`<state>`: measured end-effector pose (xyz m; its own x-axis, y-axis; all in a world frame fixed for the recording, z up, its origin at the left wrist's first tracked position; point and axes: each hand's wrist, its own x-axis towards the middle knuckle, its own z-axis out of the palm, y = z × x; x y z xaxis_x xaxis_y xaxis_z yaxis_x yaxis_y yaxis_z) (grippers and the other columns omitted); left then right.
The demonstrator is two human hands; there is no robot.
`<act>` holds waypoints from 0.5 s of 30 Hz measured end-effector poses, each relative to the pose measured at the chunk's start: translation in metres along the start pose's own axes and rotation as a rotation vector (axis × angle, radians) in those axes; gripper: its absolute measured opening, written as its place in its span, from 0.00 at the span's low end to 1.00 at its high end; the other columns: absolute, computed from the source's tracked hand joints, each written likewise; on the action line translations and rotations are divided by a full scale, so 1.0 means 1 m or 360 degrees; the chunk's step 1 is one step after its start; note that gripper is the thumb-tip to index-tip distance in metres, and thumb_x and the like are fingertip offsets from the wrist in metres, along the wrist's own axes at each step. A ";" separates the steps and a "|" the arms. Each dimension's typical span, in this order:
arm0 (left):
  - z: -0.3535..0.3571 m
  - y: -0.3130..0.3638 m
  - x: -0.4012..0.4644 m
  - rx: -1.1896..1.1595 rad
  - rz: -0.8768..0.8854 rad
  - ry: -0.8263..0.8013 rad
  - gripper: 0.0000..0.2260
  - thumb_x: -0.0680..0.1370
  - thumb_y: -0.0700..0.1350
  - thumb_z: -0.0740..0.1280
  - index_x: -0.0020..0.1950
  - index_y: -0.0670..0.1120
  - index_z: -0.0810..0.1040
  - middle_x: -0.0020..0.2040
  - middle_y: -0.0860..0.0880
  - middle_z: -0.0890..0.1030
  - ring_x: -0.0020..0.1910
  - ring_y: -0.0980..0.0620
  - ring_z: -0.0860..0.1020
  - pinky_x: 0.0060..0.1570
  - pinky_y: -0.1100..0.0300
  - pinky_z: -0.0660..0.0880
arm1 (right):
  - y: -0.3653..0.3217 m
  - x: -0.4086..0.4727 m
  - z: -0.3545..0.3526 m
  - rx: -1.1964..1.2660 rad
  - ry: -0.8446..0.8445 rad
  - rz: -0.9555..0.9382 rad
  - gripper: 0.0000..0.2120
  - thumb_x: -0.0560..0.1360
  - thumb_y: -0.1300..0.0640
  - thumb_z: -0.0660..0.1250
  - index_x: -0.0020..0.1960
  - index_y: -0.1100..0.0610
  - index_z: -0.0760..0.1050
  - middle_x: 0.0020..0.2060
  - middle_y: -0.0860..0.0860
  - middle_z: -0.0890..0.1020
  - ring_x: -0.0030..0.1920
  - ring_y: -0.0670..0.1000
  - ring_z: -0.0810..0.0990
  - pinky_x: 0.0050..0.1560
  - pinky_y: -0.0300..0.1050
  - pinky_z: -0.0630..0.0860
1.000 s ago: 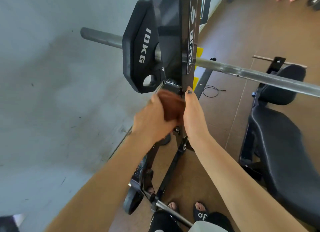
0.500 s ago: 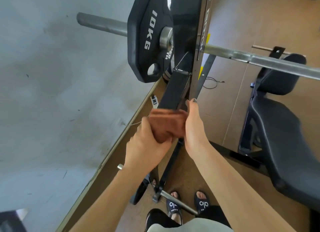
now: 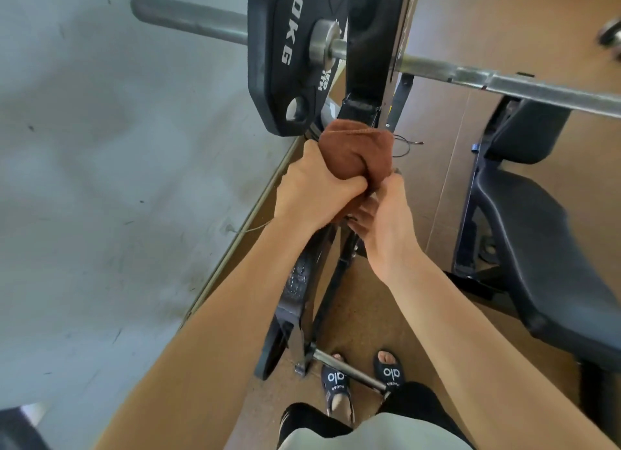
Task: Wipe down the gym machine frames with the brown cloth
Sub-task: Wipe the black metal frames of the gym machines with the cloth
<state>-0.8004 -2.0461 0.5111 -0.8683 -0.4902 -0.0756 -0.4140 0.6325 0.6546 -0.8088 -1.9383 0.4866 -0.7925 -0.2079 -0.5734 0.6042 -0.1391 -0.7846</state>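
Note:
The brown cloth (image 3: 358, 150) is bunched around the black upright post (image 3: 369, 63) of the bench rack, just below the 10 kg plate (image 3: 285, 56). My left hand (image 3: 316, 191) grips the cloth from the left, fingers curled over it. My right hand (image 3: 383, 214) is closed around the cloth's lower part and the post from the right. The post behind the cloth and hands is hidden.
A steel barbell (image 3: 504, 83) runs across the rack to the right. A black padded bench (image 3: 544, 241) stands at the right. The grey wall (image 3: 117, 181) is close on the left. Lower frame bars and a small plate (image 3: 272, 352) sit by my sandalled feet.
Both hands slid the cloth down the post and back up a little. My right hand shifted from lying flat beside the post to gripping below the cloth.

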 end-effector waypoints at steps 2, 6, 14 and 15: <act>0.003 -0.015 -0.018 -0.0030 -0.0023 0.0045 0.29 0.68 0.62 0.74 0.62 0.52 0.67 0.45 0.58 0.75 0.43 0.54 0.77 0.44 0.56 0.78 | 0.009 -0.006 0.001 -0.0031 -0.0033 0.0055 0.29 0.84 0.34 0.50 0.75 0.50 0.69 0.66 0.53 0.80 0.65 0.55 0.79 0.73 0.57 0.71; 0.016 -0.054 -0.069 -0.0199 -0.0089 0.0170 0.30 0.69 0.63 0.75 0.65 0.57 0.67 0.43 0.63 0.75 0.38 0.63 0.78 0.40 0.64 0.78 | 0.024 -0.020 0.000 -0.0037 -0.0124 0.0099 0.23 0.84 0.36 0.50 0.64 0.47 0.76 0.61 0.51 0.81 0.65 0.55 0.78 0.71 0.57 0.73; 0.039 -0.098 -0.123 -0.0509 -0.0085 0.0330 0.27 0.66 0.58 0.80 0.59 0.55 0.72 0.49 0.57 0.83 0.47 0.59 0.83 0.46 0.56 0.83 | 0.047 -0.051 -0.003 -0.0924 -0.0340 -0.0549 0.43 0.73 0.26 0.51 0.83 0.46 0.51 0.79 0.49 0.63 0.76 0.53 0.68 0.70 0.49 0.73; 0.038 -0.095 -0.122 -0.0492 -0.0072 0.0341 0.26 0.67 0.59 0.79 0.59 0.55 0.72 0.48 0.57 0.83 0.46 0.59 0.83 0.44 0.57 0.83 | 0.052 -0.056 -0.005 -0.0994 -0.0355 -0.0628 0.45 0.72 0.27 0.53 0.83 0.46 0.49 0.80 0.48 0.61 0.76 0.53 0.68 0.67 0.49 0.75</act>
<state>-0.6661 -2.0233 0.4295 -0.7606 -0.6486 0.0279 -0.3205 0.4125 0.8527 -0.7329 -1.9293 0.4767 -0.8639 -0.4557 -0.2147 0.0690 0.3152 -0.9465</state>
